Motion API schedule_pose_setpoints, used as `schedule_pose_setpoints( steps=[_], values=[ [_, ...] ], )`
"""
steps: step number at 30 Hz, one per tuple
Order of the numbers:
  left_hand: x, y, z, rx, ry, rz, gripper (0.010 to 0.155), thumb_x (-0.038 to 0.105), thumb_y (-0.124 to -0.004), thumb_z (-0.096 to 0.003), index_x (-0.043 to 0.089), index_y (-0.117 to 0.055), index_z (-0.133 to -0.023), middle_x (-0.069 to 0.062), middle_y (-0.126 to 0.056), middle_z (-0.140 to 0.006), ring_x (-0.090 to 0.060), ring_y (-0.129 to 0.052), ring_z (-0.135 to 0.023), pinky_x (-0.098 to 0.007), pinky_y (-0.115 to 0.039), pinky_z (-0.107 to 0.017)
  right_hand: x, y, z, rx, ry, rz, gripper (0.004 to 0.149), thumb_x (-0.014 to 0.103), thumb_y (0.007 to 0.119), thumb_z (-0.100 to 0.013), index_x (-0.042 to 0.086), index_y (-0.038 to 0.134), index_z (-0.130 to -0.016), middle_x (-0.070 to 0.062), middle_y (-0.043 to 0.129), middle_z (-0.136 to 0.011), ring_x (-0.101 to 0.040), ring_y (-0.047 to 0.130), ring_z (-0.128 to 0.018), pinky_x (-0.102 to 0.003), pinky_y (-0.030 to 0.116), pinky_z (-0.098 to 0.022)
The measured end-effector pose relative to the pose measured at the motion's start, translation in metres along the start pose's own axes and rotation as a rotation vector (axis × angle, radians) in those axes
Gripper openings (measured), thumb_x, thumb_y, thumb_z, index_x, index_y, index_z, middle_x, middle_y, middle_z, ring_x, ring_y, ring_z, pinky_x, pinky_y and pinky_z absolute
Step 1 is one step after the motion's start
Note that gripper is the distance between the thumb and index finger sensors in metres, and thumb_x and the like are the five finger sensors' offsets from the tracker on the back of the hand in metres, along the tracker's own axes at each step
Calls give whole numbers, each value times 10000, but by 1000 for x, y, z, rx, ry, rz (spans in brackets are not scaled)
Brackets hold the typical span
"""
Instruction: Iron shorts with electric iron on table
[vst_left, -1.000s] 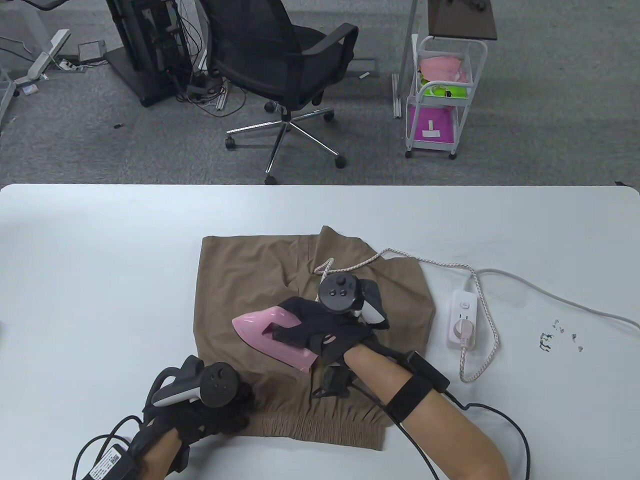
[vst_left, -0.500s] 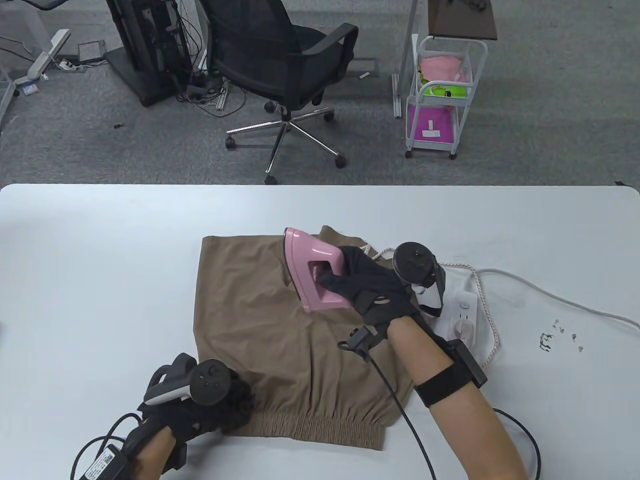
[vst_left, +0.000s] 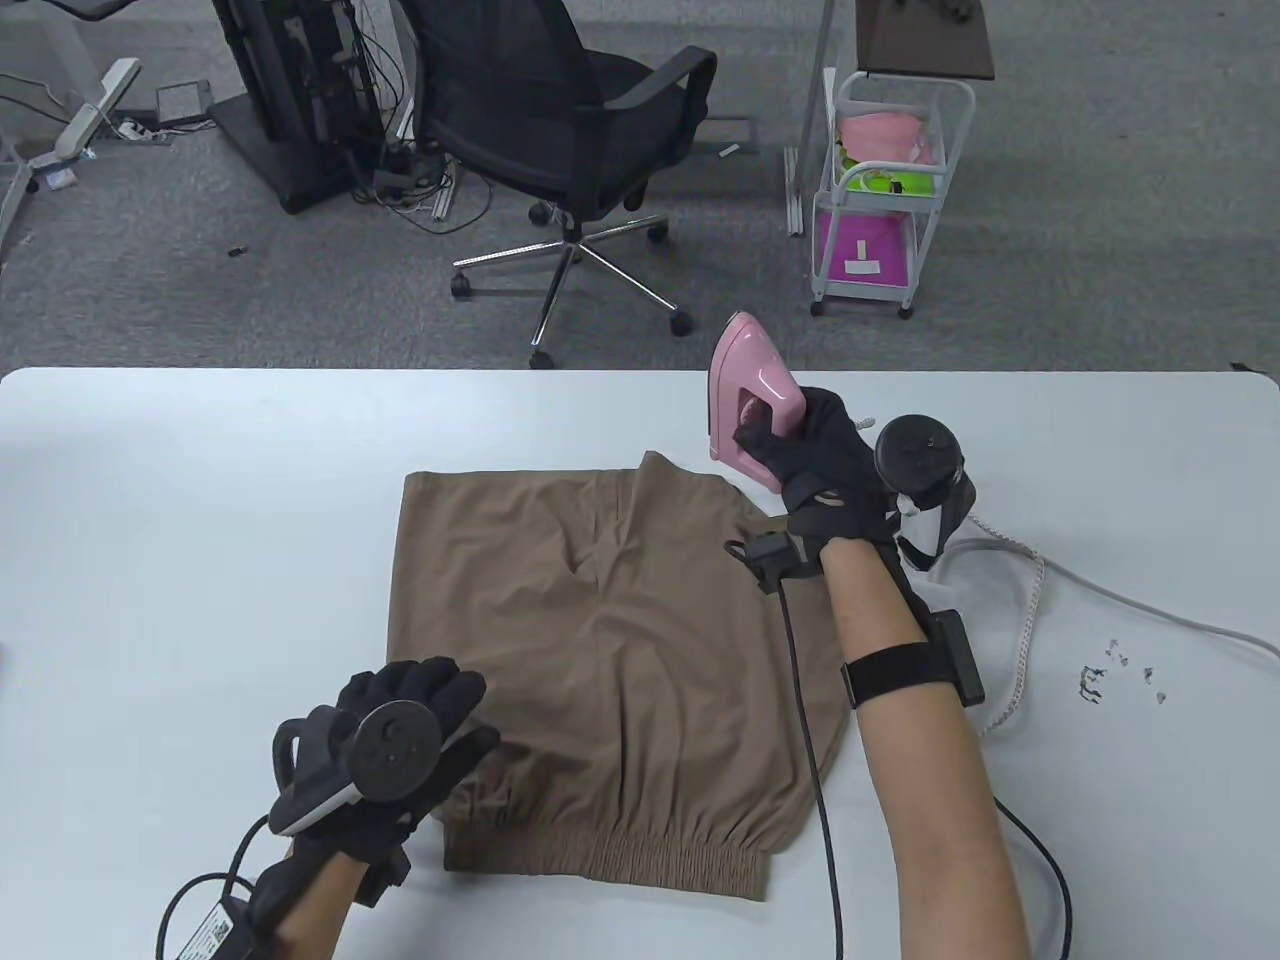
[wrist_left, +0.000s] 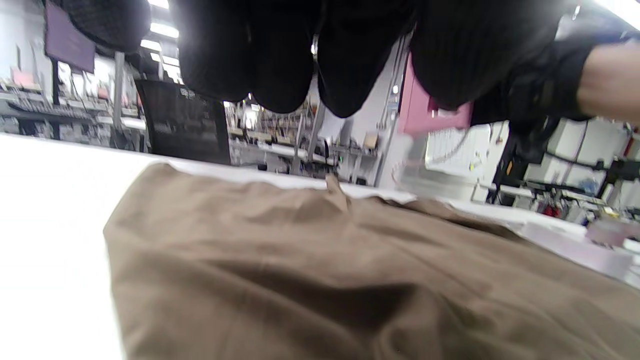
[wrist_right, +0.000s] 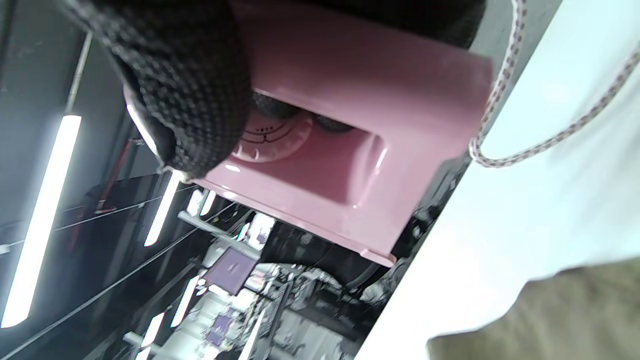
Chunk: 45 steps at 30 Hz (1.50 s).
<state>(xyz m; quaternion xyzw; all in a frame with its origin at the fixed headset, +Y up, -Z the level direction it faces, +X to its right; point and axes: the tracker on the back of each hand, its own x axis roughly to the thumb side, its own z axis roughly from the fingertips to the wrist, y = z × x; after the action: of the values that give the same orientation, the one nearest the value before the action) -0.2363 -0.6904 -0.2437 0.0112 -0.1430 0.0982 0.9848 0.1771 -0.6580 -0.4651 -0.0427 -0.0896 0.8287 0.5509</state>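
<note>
Brown shorts (vst_left: 610, 640) lie flat on the white table (vst_left: 200, 520), waistband toward me; they also fill the left wrist view (wrist_left: 350, 280). My right hand (vst_left: 820, 460) grips the handle of the pink iron (vst_left: 748, 400), held tilted nose-up above the table beyond the shorts' far right corner. The iron fills the right wrist view (wrist_right: 350, 125), with my gloved fingers (wrist_right: 190, 85) around its handle. My left hand (vst_left: 420, 720) is open, fingers spread, over the shorts' near left corner by the waistband; its fingers (wrist_left: 280, 55) hang above the cloth.
The iron's braided cord (vst_left: 1025, 610) runs across the table right of my forearm, with a grey cable (vst_left: 1150, 610) beside it. Small dark bits (vst_left: 1095, 680) lie at the right. An office chair (vst_left: 570, 110) and a white cart (vst_left: 885, 190) stand beyond the table.
My right hand swept the iron from the shorts' middle to their far edge, then lifted it off beyond the far right corner. My left hand opened and shifted up along the left edge.
</note>
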Motion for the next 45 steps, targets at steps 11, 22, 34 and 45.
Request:
schedule_pose_setpoints(
  steps=[11, 22, 34, 45],
  values=[
    [-8, -5, 9, 46, -8, 6, 590, 578, -735, -508, 294, -712, -1024, -64, -705, -1100, -385, -708, -1009, -693, -526, -739, -54, 19, -42, -65, 171, 114, 543, 392, 989, -468, 352, 668, -905, 82, 725, -949, -195, 837, -938, -532, 649, -739],
    [-7, -11, 6, 19, -1, -29, 583, 578, -736, -506, 297, -721, -1017, -62, -710, -1098, -384, -702, -1015, -696, -514, -744, -89, 31, -60, -1, 254, 74, 540, 385, 983, -490, 370, 643, -909, 100, 678, -982, -174, 793, -978, -515, 630, -760],
    [-7, -11, 5, 12, 0, -19, 584, 579, -735, -507, 295, -723, -1018, -64, -714, -1098, -383, -705, -1016, -695, -511, -747, -97, 40, -56, -6, 345, 116, 498, 366, 999, -472, 356, 695, -867, 64, 719, -985, -237, 750, -988, -510, 638, -734],
    [-6, -9, 6, 16, -5, -32, 581, 576, -742, -505, 296, -730, -1013, -46, -720, -1095, -383, -710, -1013, -696, -514, -745, -92, 40, -51, 41, 432, 191, 651, 431, 960, -495, 272, 629, -1032, -73, 648, -1056, -357, 713, -993, -570, 590, -718]
  ],
)
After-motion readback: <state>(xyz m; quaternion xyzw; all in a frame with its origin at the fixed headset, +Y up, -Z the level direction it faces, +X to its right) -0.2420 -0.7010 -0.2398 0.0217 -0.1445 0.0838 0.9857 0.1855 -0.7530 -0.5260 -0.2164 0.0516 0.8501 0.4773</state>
